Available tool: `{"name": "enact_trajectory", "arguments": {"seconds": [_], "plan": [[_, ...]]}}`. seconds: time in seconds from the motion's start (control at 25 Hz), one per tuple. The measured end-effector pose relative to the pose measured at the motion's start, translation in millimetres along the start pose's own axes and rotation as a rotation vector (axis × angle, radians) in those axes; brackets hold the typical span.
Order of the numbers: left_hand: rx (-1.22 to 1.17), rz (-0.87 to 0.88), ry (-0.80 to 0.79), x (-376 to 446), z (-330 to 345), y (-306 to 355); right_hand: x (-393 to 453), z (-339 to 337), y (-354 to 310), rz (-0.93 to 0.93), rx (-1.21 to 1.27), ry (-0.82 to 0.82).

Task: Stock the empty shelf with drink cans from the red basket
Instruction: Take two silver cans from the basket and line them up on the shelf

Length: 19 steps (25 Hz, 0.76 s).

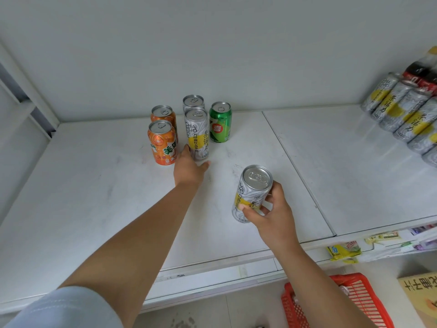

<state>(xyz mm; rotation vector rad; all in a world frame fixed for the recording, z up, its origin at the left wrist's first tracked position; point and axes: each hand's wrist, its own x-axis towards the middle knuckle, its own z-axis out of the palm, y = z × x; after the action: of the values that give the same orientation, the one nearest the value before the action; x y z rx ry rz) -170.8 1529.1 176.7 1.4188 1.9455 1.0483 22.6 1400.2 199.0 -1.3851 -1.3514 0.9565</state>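
Observation:
On the white shelf point(99, 185) stand two orange cans point(163, 143), two tall silver-and-yellow cans point(196, 134) one behind the other, and a green can point(220, 125). My left hand point(189, 170) reaches to the base of the front silver can, fingers spread around its lower part, touching it. My right hand point(272, 214) grips another silver-and-yellow can point(251, 192) upright above the shelf's middle. The red basket point(369, 301) sits below the shelf at the lower right, and a can top shows inside it.
Several silver-and-yellow cans point(402, 110) and dark cola bottles point(423, 69) fill the shelf's far right. A seam point(298, 171) divides the shelf panels. Price labels point(378, 240) hang on the front edge. A cardboard box point(421, 297) stands right of the basket.

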Motion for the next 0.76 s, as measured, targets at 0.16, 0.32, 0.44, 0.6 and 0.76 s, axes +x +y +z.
{"name": "enact_trajectory", "arguments": {"seconds": [0.16, 0.32, 0.44, 0.6, 0.76], "plan": [[0.489, 0.123, -0.232, -31.9, -31.5, -23.6, 3.7, 0.3, -0.3, -0.001, -0.025, 0.0], [0.72, 0.195, -0.301, -63.5, -76.6, -49.2, 8.1, 5.4, -0.6, -0.003, -0.043, 0.004], [0.784, 0.071, -0.297, -75.0, -117.9, -67.9, 12.7, 13.0, -4.1, -0.002, -0.051, -0.003], [0.789, 0.003, -0.326, -78.8, -146.7, -86.3, 21.9, 37.1, -11.5, -0.006, -0.043, -0.043], [0.781, 0.003, -0.317, -76.6, -141.8, -82.8, 47.3, 71.4, -20.5, -0.056, -0.105, -0.1]]}}
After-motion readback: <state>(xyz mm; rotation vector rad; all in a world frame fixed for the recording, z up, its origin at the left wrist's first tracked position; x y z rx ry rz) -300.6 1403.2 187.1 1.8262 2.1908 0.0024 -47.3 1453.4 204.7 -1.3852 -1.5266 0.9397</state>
